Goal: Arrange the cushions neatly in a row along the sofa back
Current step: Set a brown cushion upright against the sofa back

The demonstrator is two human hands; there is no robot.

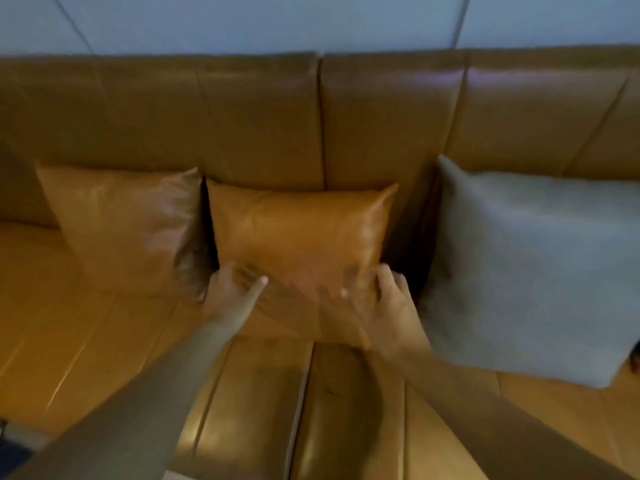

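Nearest, two bare forearms reaching forward over the tan leather seat [242, 393]. Beyond them, left hand [230, 296] and right hand [382, 301] spread open, fingers splayed — pressed flat against the lower corners of the middle tan leather cushion [301, 237], not clenched around it. Cushion upright, leaning on the sofa back [263, 116], astride the back's vertical seam. Just beside it on the left, a second tan leather cushion [124, 223], edges nearly touching; on the right, a larger grey fabric cushion [530, 265], set apart by a dark gap. Step in hand, by the look of it: squaring up the middle cushion. Next move probably calls for evening the spacing — closing that right-hand gap, keeping tops level.
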